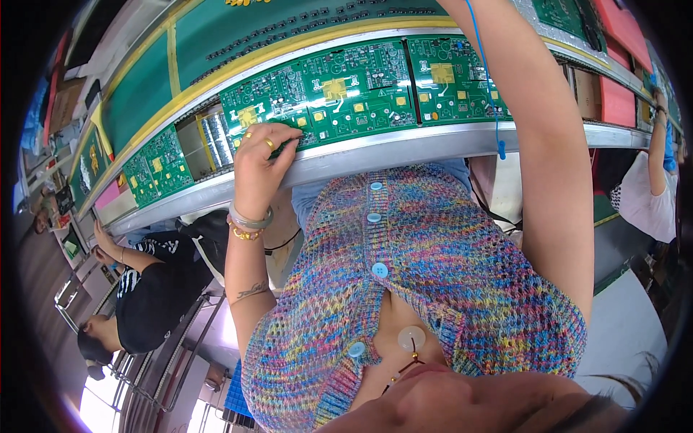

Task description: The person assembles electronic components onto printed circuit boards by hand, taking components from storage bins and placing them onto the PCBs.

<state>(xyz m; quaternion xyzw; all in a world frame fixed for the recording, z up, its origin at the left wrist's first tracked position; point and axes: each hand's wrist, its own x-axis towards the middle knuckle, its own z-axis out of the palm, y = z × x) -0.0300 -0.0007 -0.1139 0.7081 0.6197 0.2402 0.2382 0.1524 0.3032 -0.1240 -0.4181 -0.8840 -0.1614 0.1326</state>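
Note:
My left hand rests at the near edge of a long green circuit board, fingers curled and thumb and index fingertips closed together low over it. Whatever may be between those fingertips is too small to make out. The board carries gold pads, white print and small parts, and it lies on a conveyor rail. To its right sits a second green circuit board, across a narrow dark gap. My right forearm reaches up past that board and leaves the picture at the top, so my right hand is out of sight.
A blue cord hangs across the right board to the rail. Another circuit board lies further left on the conveyor. Beyond is a green mat with rows of small black parts. A person in black works at left, another in white at right.

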